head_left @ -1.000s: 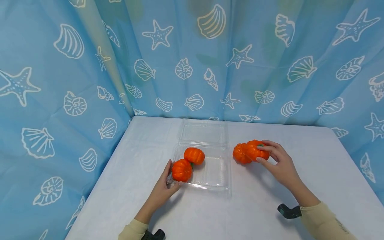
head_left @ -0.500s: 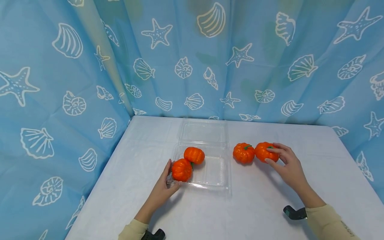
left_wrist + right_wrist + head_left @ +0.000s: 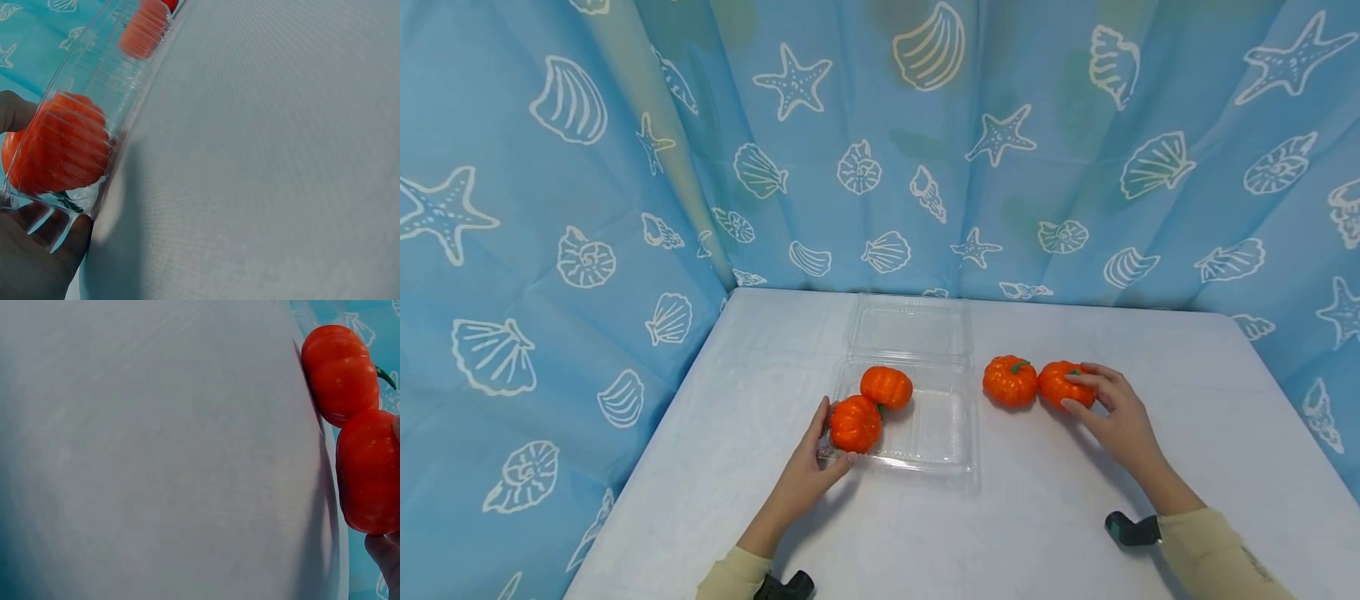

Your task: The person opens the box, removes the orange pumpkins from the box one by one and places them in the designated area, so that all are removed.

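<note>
A clear plastic clamshell box (image 3: 936, 425) lies with its lid (image 3: 910, 327) folded back. Two toy pumpkins, one behind (image 3: 887, 387) and one in front (image 3: 855, 423), sit in its left half. My left hand (image 3: 805, 479) grips the box at its front left corner, thumb at the front edge; in the left wrist view its fingers show around the box end beside a pumpkin (image 3: 62, 144). On the right, my right hand (image 3: 1120, 421) holds an orange pumpkin (image 3: 1060, 385) with a green stem, fingers over its top. Another pumpkin (image 3: 1010, 382) stands right against it, between it and the box.
The table (image 3: 1037, 517) has a white cover. A blue curtain (image 3: 850, 125) with shell prints hangs behind and to the left. Dark wrist camera mounts, one on the right (image 3: 1131, 530) and one on the left (image 3: 786, 587), stick out by the sleeves.
My right hand has moved to the right with its pumpkin, away from in front of the other one, then slightly down. My left hand and the box have stayed in place.
</note>
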Demonstrator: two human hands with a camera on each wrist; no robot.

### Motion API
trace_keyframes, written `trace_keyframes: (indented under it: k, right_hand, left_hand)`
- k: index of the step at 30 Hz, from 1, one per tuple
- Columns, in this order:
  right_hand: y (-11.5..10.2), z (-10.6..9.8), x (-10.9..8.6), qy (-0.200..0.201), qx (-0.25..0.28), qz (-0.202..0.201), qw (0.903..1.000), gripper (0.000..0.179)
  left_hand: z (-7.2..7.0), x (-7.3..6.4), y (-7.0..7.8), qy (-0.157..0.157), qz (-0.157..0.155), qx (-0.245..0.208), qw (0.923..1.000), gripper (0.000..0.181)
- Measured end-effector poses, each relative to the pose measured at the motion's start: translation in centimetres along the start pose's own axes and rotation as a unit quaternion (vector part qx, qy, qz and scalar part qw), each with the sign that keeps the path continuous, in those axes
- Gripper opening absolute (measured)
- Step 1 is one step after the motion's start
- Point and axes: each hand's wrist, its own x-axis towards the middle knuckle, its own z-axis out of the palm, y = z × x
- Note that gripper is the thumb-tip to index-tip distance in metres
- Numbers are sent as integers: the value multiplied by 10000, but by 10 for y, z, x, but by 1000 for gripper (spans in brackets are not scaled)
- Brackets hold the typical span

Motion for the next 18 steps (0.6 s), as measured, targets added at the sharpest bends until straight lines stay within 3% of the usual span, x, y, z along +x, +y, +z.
trace_keyframes:
  k: [7,18]
  right_hand:
    - [6,6,2,30,-274,58,9996,38]
    - [7,6,3,5,-96,378,9992,38]
  left_hand:
    - [1,0,-1,15,22,-15,10000,94]
    - [0,0,-2,-2,-4,48,10000,95]
